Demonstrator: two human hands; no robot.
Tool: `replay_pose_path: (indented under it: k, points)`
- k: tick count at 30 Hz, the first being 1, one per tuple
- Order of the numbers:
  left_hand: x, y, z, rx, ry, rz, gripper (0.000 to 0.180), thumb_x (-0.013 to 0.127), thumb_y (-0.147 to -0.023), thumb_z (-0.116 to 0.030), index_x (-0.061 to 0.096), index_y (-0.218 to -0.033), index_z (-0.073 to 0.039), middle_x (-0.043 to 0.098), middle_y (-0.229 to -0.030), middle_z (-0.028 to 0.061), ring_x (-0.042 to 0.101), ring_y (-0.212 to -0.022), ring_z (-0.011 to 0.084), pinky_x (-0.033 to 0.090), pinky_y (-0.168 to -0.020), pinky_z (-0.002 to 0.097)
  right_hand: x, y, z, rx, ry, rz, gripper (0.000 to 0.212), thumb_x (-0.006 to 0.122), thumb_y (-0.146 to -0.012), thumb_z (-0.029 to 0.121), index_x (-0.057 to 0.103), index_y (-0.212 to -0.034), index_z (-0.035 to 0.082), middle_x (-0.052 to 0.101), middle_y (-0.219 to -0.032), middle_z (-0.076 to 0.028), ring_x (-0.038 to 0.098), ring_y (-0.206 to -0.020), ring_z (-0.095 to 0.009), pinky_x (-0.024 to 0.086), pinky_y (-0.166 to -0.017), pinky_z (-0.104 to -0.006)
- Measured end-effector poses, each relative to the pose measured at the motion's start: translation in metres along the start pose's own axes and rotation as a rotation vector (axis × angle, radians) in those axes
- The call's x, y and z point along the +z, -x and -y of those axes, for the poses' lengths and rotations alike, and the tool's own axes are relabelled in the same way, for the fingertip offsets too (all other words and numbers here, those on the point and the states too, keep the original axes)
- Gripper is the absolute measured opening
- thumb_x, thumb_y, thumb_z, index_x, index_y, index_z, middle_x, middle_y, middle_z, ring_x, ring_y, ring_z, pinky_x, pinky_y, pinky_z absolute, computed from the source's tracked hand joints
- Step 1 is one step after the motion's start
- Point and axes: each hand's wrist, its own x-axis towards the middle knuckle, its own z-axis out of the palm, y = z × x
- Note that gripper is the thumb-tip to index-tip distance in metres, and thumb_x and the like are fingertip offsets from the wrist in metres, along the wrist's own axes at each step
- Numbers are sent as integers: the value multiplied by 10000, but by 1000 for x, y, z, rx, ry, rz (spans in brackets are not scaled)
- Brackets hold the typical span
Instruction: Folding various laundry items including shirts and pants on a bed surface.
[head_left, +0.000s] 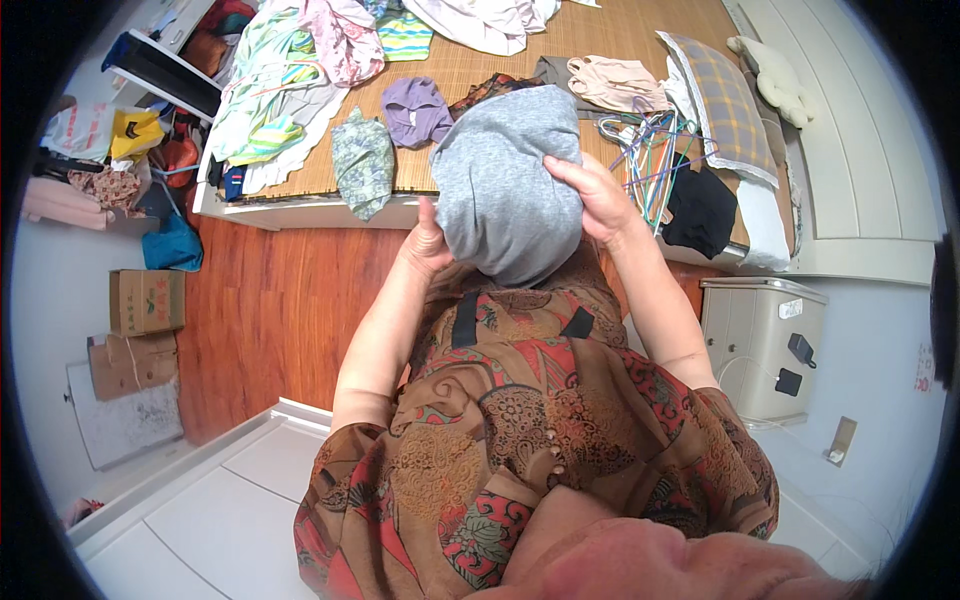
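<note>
A bundled heather-grey garment (510, 185) is held up in front of my body, close to the near edge of the bed; its exact kind does not show. My left hand (430, 243) grips its left side, thumb up and fingers hidden behind the cloth. On the other side my right hand (597, 198) is closed on the edge, thumb lying over the fabric. Just beyond it on the mat are a purple garment (416, 110) and a green patterned cloth (363, 165) that hangs over the bed edge. A dark patterned cloth (490, 92) is partly covered by the grey bundle.
Several hangers (650, 160) lie right on the bed mat (560, 40), near a black cloth (700, 208), a beige garment (615, 82) and a checked pillow (722, 110). Striped clothes (265, 90) pile up left. A bedside cabinet (760, 345) stands right, a cardboard box (147, 302) left.
</note>
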Motion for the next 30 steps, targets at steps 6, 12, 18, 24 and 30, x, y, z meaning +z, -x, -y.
replay_pose_path:
  k: [6,12,18,24,30]
  points:
    - [43,-14,-22,-67,-384,-188,672,689,-803,-175,353,-1364,-21,485,-1303,77,456,-1194,201,353,-1018,345,-7,-6,6,-50,150,-42,394,582,-896,174,498,-1222,-31,579,-1183,-101,564,-1059,-164,441,-924,-316]
    - [49,-40,-40,343,-690,-321,544,655,-840,-147,422,-1312,-9,506,-1269,86,471,-1162,192,355,-1003,325,-11,-13,7,-272,476,-14,433,608,-896,251,514,-1216,-25,584,-1139,-86,546,-1031,-138,441,-902,-295]
    - [66,-48,-74,378,-736,-271,352,604,-896,-220,558,-1174,-9,591,-1110,37,524,-1039,129,408,-911,294,-9,-22,19,-365,515,7,300,607,-907,227,610,-1098,-5,636,-968,-2,564,-871,-74,463,-794,-255]
    - [94,-53,-101,462,-1125,-254,381,570,-918,-263,549,-1196,-2,589,-1120,58,514,-1050,140,410,-898,293,-7,-19,46,-580,796,-107,281,589,-920,247,623,-1044,-3,631,-897,13,542,-840,-68,454,-745,-252]
    - [76,-22,-69,-55,-490,-258,518,564,-911,-327,448,-1296,-2,542,-1240,100,533,-1112,198,428,-954,349,-4,20,34,-295,713,-240,286,618,-879,262,648,-969,-8,649,-851,-7,562,-797,-80,467,-720,-266]
